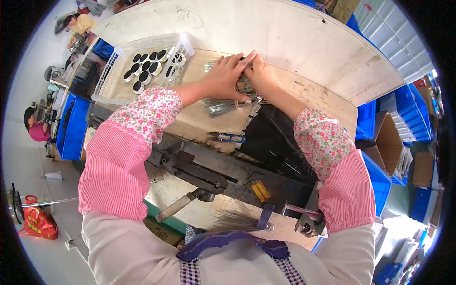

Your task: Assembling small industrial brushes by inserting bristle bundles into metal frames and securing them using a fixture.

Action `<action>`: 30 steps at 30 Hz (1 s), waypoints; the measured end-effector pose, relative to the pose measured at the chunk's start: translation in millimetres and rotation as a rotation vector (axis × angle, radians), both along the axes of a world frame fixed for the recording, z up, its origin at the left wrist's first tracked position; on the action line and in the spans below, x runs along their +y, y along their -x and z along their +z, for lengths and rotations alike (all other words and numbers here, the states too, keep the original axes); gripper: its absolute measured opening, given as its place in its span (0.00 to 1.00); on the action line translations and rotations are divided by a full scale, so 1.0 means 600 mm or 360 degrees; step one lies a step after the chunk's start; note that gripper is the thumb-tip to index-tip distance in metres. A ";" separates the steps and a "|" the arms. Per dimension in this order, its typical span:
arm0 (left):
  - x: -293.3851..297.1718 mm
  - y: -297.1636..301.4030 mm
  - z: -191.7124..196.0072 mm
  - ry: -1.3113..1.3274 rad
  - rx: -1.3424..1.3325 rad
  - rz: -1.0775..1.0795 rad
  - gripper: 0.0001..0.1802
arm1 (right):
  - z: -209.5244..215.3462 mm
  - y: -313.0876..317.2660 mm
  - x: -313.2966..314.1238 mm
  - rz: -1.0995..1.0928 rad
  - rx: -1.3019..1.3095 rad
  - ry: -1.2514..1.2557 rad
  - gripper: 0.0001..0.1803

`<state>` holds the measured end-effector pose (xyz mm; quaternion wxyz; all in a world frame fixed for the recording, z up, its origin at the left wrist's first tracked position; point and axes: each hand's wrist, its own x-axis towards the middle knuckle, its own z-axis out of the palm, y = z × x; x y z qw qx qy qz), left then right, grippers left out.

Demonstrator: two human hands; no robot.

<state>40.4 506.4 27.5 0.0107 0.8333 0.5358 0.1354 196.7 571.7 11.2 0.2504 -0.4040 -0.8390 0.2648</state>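
Toward the back of the wooden worktop, my left hand (pixel 221 78) and my right hand (pixel 262 78) meet around a bundle of thin grey strands (pixel 244 85). My left thumb lies along its near side and the fingers reach over the far side. The right fingers press in from the right, touching the left fingertips and partly hidden. More grey strands (pixel 216 108) lie in a bunch just under my left hand. Nearer to me rest blue-handled thread snips (pixel 228 137), beside a black cloth (pixel 270 130).
At the left stands a clear plastic basket (pixel 111 95) holding several black-topped white rolls (pixel 146 66). A metal bench fixture (pixel 190 166) with a handle (pixel 175 207) crosses the near side. A yellow block (pixel 261 191) sits there too. A white board (pixel 285 35) closes the back; blue bins (pixel 375 180) stand right.
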 end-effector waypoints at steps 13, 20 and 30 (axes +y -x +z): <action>0.002 0.010 -0.016 -0.0080 0.0101 -0.0053 0.70 | 0.040 -0.076 0.014 -0.0059 0.0155 0.0351 0.22; 0.000 0.011 -0.028 -0.0023 0.0058 0.0008 0.72 | 0.063 -0.035 0.038 -0.0081 -0.0326 0.0251 0.33; 0.003 0.012 -0.036 -0.0224 0.0002 -0.0028 0.72 | 0.033 -0.043 0.058 -0.0091 -0.0247 0.0003 0.32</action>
